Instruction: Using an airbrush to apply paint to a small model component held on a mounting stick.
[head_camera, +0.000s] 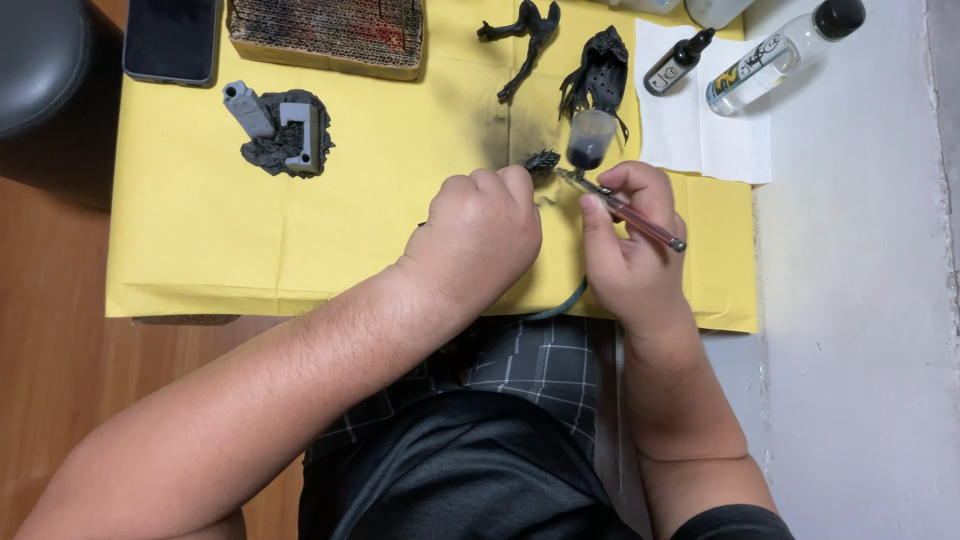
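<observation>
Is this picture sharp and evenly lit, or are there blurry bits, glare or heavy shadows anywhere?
Head view: light is soft and even, with only faint shadows under the left hand and right hand on the yellow paper; the airbrush and small black part look sharp; slight glare on the clear bottle; edges bend a little.

2 hands (480, 235), 1 airbrush (625, 212), 2 bottles (780, 52), 1 phone (170, 40), 1 yellow sheet (300, 240)
</observation>
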